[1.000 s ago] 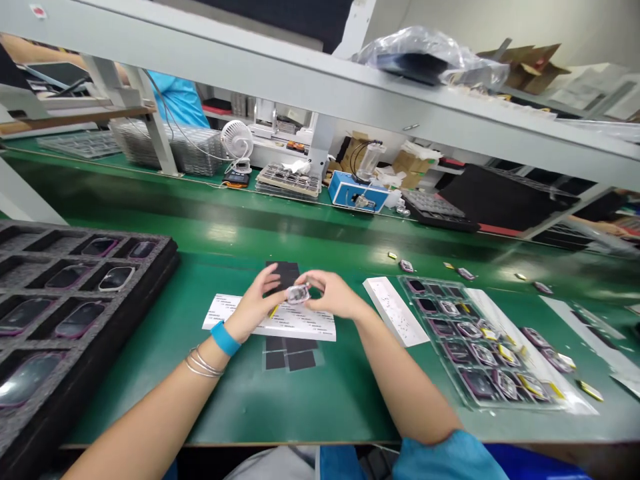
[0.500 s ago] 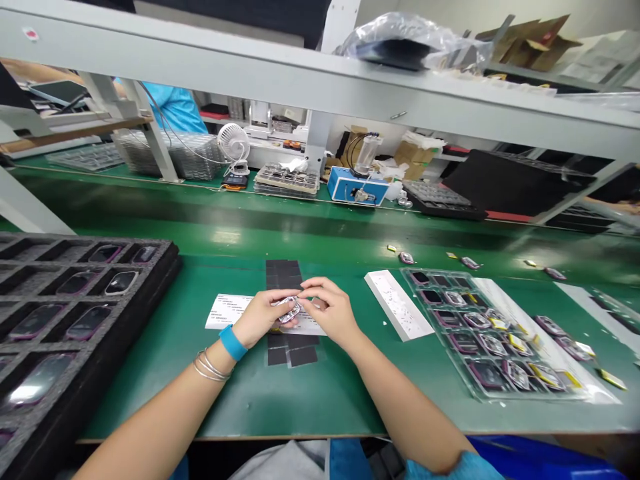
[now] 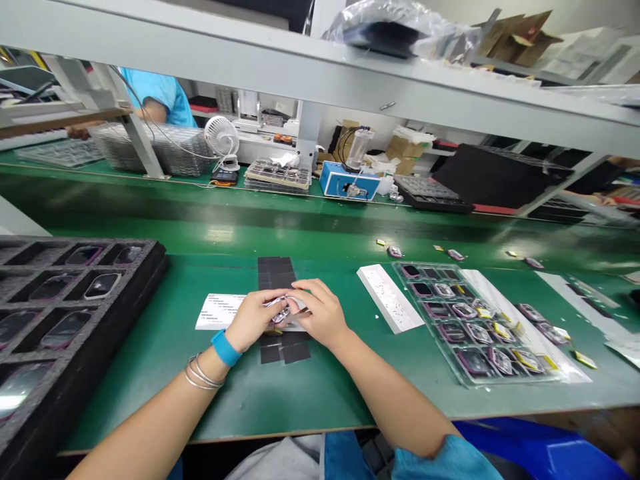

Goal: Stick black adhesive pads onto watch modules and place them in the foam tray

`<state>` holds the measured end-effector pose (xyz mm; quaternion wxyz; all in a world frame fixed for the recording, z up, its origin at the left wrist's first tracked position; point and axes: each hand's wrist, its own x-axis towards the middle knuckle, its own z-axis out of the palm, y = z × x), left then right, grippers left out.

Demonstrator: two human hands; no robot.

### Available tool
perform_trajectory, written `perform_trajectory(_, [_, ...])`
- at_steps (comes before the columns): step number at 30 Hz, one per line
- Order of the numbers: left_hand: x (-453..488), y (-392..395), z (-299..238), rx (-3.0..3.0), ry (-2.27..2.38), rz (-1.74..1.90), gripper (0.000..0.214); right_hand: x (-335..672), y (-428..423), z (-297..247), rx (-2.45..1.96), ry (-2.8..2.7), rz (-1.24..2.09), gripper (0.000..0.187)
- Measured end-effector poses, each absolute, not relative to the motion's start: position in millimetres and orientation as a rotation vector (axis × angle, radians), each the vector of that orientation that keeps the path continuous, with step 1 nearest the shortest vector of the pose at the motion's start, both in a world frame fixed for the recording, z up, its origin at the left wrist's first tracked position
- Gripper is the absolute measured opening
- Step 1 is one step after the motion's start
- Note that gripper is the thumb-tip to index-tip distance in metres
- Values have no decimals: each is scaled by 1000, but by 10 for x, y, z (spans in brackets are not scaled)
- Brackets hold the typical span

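Both hands meet over the middle of the bench. My left hand (image 3: 255,319) is closed around a smartwatch body (image 3: 281,311), its inner parts facing up and its edge purplish. My right hand (image 3: 323,317) bends in from the other side, fingertips at the smartwatch body. A thin grey piece (image 3: 301,313) shows between its thumb and fingers; its exact kind is unclear. Beneath the hands lie a white label sheet (image 3: 215,312) with printed lines and a strip of black rectangular films (image 3: 275,270). Fingers partly hide the smartwatch body.
A black foam tray (image 3: 145,267) with watch screens stands at left. At right are a white block with small specks (image 3: 390,300), a clear plastic tray (image 3: 450,347) of watch parts, and yellow-tabbed pieces (image 3: 585,360). A grey shelf beam (image 3: 250,53) crosses above.
My right hand has turned inward and closer to the smartwatch body, and the thin grey piece shows more clearly in it. The whole view has shifted slightly.
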<state>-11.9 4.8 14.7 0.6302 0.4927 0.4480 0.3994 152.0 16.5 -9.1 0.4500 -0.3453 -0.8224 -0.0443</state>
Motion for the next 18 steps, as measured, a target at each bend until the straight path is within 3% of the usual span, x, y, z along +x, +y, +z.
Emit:
perform_trajectory(5, [-97,35,143,1078,976,883,23,1512,159,-78,-840,-2051,-235,21])
perform_trajectory(18, [-76,40,89,950,1019,926,36,1477,194,-96,-908,-2167,-254,22])
